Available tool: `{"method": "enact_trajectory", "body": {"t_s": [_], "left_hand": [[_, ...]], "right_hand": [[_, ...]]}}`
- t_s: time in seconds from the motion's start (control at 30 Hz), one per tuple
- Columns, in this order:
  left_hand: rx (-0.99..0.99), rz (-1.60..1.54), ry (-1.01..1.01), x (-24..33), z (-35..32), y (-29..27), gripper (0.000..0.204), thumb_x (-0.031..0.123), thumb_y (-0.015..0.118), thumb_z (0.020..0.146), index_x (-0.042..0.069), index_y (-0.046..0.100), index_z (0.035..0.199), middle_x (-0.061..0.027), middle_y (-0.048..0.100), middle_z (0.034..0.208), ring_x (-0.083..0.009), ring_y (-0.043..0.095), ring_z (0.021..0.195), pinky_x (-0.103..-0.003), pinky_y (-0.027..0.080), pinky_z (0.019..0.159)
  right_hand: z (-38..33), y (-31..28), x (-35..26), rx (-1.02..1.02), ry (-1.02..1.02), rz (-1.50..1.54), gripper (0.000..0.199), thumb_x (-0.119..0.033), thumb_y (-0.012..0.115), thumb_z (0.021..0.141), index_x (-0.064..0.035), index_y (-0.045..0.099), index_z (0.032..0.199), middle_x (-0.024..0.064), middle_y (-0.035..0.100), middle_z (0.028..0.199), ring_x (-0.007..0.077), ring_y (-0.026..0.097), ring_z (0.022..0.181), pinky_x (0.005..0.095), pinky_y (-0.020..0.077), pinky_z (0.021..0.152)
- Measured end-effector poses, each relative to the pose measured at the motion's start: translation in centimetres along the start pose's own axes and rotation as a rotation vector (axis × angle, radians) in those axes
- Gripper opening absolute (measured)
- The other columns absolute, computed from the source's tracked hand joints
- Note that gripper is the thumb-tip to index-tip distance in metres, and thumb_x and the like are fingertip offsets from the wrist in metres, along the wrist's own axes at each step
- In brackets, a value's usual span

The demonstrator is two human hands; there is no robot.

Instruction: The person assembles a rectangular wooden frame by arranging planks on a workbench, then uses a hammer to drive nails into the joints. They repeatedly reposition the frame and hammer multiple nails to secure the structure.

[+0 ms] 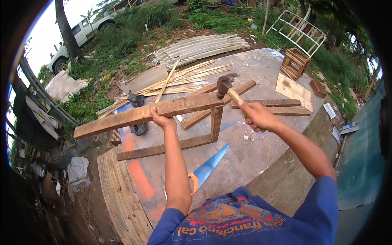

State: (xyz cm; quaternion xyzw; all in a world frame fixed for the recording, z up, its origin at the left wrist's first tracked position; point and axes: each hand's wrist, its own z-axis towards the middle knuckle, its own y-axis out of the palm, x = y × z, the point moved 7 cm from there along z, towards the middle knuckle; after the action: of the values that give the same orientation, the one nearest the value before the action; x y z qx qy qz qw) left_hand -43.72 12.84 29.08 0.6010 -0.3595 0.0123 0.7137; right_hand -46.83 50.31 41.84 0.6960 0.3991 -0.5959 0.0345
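Observation:
My left hand [162, 118] grips a long brown wooden beam [122, 116] near its middle, the thumb lying along its side. My right hand [258, 116] is wrapped round the wooden handle of a claw hammer [225, 85]. The hammer's dark head is at the beam's right end; whether it touches the wood I cannot tell. Below that end a short wooden upright [216, 122] joins the beam to a lower wooden bar [171, 148], making a three-sided frame. A handsaw [210, 163] with a blue blade and orange handle lies between my forearms.
The work surface [253, 151] is a large, paint-marked sheet. Brown timber pieces [286, 111] lie right of the frame, thin wooden strips [183, 79] beyond it. Corrugated sheets [204, 49] are stacked at the far edge. A wooden crate frame [295, 63] stands far right; planks [122, 196] line the left edge.

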Motion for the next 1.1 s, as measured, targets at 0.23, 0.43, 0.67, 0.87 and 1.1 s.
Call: {"method": "enact_trajectory", "body": {"t_s": [0.23,0.43,0.67,0.87,1.1], "left_hand": [[-0.048,0.034,-0.025,0.7,-0.7,-0.1,0.055,0.040,0.053,0.089,0.005,0.046,0.131,-0.0133,0.054,0.128,-0.0300,0.056,0.121,-0.049,0.047,0.103],[-0.284,-0.085,-0.177,0.4,-3.2,1.8,0.068,0.046,0.060,0.094,0.003,0.039,0.142,-0.0160,0.049,0.136,-0.0301,0.051,0.127,-0.047,0.044,0.106],[-0.196,0.006,-0.268,0.1,-3.1,0.6,0.073,0.042,0.068,0.092,0.005,0.036,0.147,-0.0153,0.042,0.145,-0.0314,0.045,0.131,-0.053,0.040,0.108],[-0.287,0.191,-0.376,2.8,-5.6,0.0,0.065,0.043,0.062,0.096,0.001,0.042,0.142,-0.0188,0.050,0.140,-0.0326,0.045,0.136,-0.053,0.048,0.103],[-0.177,0.324,-0.507,6.5,-13.3,-13.6,0.057,0.046,0.052,0.101,0.002,0.048,0.137,-0.0158,0.062,0.124,-0.0257,0.061,0.112,-0.040,0.051,0.095]], "right_hand": [[-3.3,-5.5,-11.9,0.238,-0.547,0.340,0.060,-0.067,0.039,0.100,-0.0091,0.046,0.083,-0.0050,0.039,0.058,0.0046,0.035,0.041,0.0216,0.0306,0.035],[1.0,1.0,2.4,0.026,-0.039,0.003,0.064,-0.070,0.043,0.097,-0.0090,0.047,0.078,-0.0043,0.039,0.057,0.0083,0.037,0.042,0.0252,0.0333,0.037],[-0.8,-0.5,-2.6,0.208,-0.200,0.317,0.061,-0.068,0.042,0.098,-0.0106,0.044,0.078,-0.0038,0.039,0.059,0.0068,0.034,0.042,0.0251,0.0304,0.037],[0.2,5.2,4.5,0.110,-0.065,0.463,0.055,-0.060,0.042,0.102,-0.0094,0.045,0.080,-0.0006,0.041,0.058,0.0093,0.037,0.041,0.0270,0.0327,0.037],[-4.8,16.2,21.5,0.405,0.000,0.770,0.043,-0.047,0.046,0.104,-0.0093,0.043,0.083,-0.0005,0.040,0.055,0.0107,0.038,0.037,0.0296,0.0338,0.034]]}}
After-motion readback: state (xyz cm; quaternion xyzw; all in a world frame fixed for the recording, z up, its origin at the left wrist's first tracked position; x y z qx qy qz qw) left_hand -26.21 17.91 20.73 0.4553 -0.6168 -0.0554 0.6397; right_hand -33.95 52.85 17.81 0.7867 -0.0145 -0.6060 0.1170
